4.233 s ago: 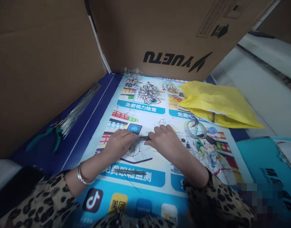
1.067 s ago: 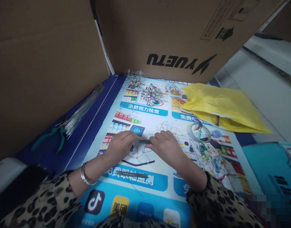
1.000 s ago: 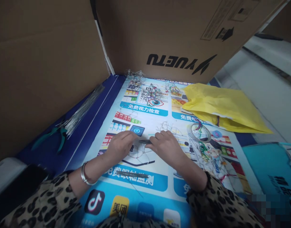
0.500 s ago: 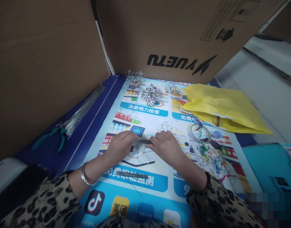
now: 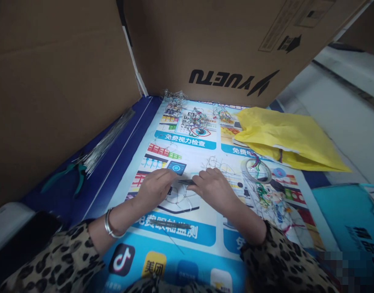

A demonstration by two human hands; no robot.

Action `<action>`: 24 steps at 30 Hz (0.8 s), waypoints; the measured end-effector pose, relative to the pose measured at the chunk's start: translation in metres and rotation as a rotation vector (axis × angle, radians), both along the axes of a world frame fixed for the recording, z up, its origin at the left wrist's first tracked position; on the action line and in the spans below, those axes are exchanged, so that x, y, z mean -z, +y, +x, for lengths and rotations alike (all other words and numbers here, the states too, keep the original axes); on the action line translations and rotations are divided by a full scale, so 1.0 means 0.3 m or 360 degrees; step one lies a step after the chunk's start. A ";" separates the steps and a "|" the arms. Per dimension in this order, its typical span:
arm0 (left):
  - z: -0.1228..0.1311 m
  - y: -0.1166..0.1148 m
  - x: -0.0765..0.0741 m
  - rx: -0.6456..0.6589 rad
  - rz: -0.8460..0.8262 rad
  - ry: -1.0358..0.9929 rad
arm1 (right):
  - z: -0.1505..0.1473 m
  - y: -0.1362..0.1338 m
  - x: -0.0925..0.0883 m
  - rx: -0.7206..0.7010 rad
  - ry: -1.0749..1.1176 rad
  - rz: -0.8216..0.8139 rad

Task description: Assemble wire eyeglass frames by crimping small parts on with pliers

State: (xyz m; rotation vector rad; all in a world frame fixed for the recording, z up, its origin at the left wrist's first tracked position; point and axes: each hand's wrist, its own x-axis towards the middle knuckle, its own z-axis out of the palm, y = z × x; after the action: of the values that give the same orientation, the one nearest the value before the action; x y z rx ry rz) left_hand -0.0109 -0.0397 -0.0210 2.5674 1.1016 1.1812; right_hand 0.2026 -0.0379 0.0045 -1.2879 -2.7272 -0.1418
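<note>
A dark bundle (image 5: 185,182) of thin strands is held level between the two hands, above the printed surface (image 5: 217,256). Its right end is enclosed by the right grip (image 5: 214,189), with fingers curled and thumb pressed beneath; its left end is pinched by the left grip (image 5: 156,187), the fingertips drawn together, though the exact contact is partly hidden.

Beneath and between the grips, fine wire loops (image 5: 181,199) are spread. On the near side of the grips, a second bundle (image 5: 170,224) is laid flat, with a stray strand (image 5: 174,242) slanting from it. Just beyond the right grip, a thin wire tangle (image 5: 216,162) is seen; to its right lie a clear ring (image 5: 268,173) and coloured strands (image 5: 262,193), with a yellow bag (image 5: 290,138) farther off. Well to the left of the left grip, a pale wire sheaf (image 5: 106,142) and teal-handled pliers (image 5: 81,183) are left unheld.

The work is judged to be midway: one bundle is set down, one is in hand, and the sheaf is unused at this moment; the amount left cannot be told.
</note>
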 end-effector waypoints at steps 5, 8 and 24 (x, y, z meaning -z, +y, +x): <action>0.000 0.001 0.001 0.0007 0.0005 -0.0007 | 0.004 0.002 0.006 -0.0003 0.0016 0.0007; 0.000 0.001 0.000 0.0011 0.0032 0.0002 | 0.006 0.002 0.009 -0.0017 0.0017 0.0013; -0.006 0.003 0.008 -0.0043 -0.0059 0.0027 | 0.018 0.011 0.013 0.0038 0.0005 0.0052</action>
State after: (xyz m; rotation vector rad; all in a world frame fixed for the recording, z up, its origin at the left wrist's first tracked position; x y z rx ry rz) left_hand -0.0128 -0.0389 -0.0236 2.5472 1.1538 1.1358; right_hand 0.2080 -0.0345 0.0007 -1.3110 -2.6960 -0.1859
